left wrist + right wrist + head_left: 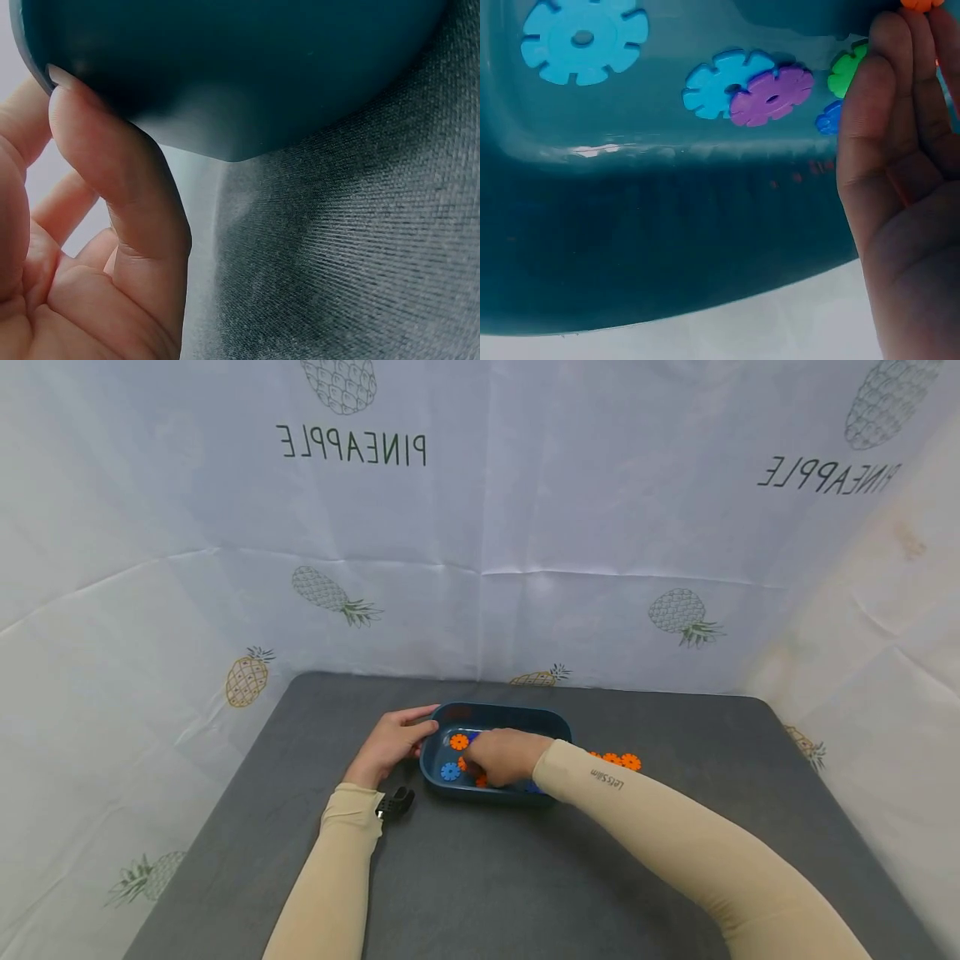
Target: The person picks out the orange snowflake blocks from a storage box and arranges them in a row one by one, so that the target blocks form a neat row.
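Note:
A dark teal plastic tub [498,713] holds several flower-shaped notched discs, among them an orange disc [459,742] and a light blue disc [450,772]. My left hand [390,745] grips the tub's left end; in the left wrist view a fingertip [64,79] presses on its rim. Inside the tub, my right hand [504,755] points downward, and its fingertips pinch an orange notched disc [922,4], mostly cut off by the frame edge. Near that hand lie a purple disc [772,96] overlapping a blue one, a green disc [847,71] and another light blue disc [585,37].
A few orange discs [631,762] lie in a row on the dark grey table [480,877], right of the tub and partly behind the right forearm. A black strap [397,803] shows at the left wrist. A pineapple-print cloth [480,510] hangs behind and at both sides.

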`<action>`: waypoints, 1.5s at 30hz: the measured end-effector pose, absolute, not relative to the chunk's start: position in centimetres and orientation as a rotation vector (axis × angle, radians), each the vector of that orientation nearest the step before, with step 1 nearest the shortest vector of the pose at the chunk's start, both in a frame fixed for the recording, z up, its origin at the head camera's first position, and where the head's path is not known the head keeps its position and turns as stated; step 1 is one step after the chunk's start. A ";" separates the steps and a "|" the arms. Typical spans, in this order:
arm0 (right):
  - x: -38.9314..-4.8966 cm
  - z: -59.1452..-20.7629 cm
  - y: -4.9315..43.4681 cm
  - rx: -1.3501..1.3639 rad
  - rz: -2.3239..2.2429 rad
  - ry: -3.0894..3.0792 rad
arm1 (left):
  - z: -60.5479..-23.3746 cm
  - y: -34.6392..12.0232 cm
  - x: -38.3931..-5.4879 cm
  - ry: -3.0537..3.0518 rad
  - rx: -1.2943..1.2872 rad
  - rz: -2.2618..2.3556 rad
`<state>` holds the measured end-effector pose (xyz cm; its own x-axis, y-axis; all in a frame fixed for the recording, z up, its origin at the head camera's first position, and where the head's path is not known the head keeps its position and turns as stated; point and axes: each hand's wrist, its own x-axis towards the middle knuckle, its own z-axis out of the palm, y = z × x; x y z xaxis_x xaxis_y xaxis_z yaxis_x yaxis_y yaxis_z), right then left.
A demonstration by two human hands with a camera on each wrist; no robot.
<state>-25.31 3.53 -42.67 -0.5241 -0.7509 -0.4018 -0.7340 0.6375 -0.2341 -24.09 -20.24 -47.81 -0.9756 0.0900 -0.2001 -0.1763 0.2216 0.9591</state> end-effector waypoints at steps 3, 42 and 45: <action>-25.6 -42.4 4.0 -1.138 -0.074 2.390 | -47.8 -20.1 -24.1 2.277 -0.086 1.835; -22.9 -41.6 20.3 -0.556 -1.140 2.641 | -48.0 -19.7 -24.0 2.300 -0.148 1.817; -22.6 -42.3 22.4 -0.502 -1.151 2.712 | -47.9 -19.6 -23.9 2.303 -0.145 1.810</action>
